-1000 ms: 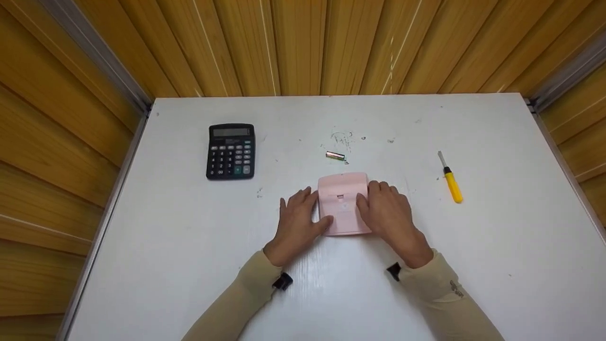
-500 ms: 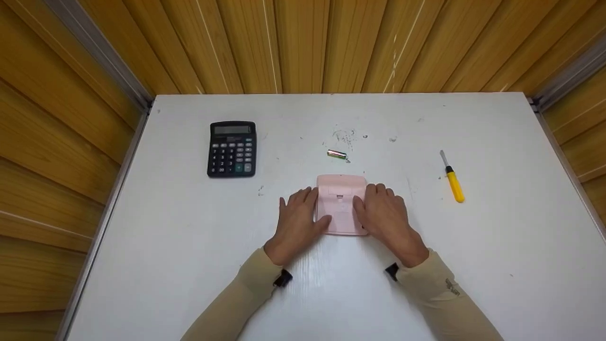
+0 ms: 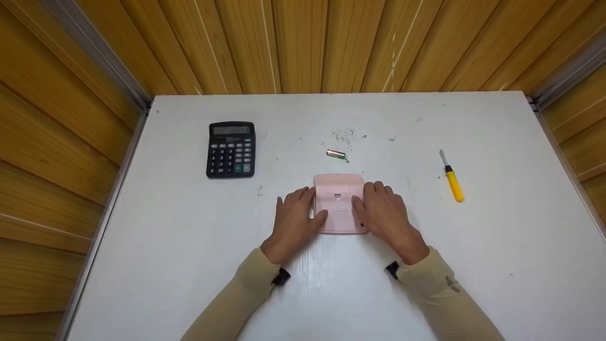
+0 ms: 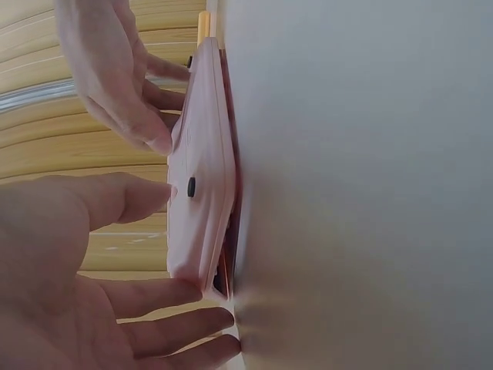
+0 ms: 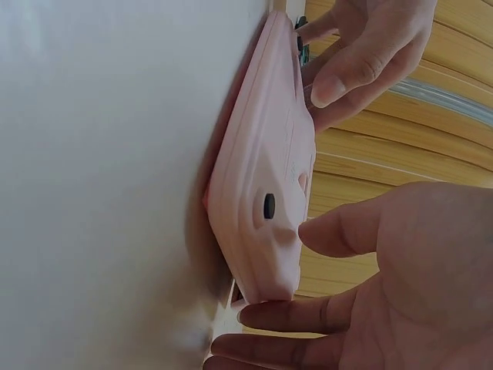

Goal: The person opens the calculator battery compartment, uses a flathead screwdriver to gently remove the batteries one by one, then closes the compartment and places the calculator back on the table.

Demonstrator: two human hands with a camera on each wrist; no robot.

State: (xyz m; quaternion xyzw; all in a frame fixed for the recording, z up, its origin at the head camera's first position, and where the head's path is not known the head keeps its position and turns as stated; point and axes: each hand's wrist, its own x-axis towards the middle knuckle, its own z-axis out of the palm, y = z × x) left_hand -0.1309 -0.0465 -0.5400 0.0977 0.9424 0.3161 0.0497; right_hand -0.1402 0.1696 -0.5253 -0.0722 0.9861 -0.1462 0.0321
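Pink device (image 3: 339,221) lies back up mid-desk (image 3: 156,265), well short of the far edge. Left hand (image 3: 296,220) and right hand (image 3: 386,213) pinch its sides; left fingers slightly spread, right closer together. Apparently done: shell closed. Left out: battery (image 3: 335,154), toward the far edge. Screwdriver (image 3: 454,185) untouched, nearer the right edge. Compartment contents: cannot tell.

On the white tabletop (image 3: 156,213) I log: at my left, a black rectangular calculator (image 3: 230,150), face up; mid-field, a small shiny cylindrical battery (image 3: 336,154); at right, a yellow-handled, metal-shafted screwdriver (image 3: 454,186). Behind: brown wood-grain panels (image 3: 303,47).
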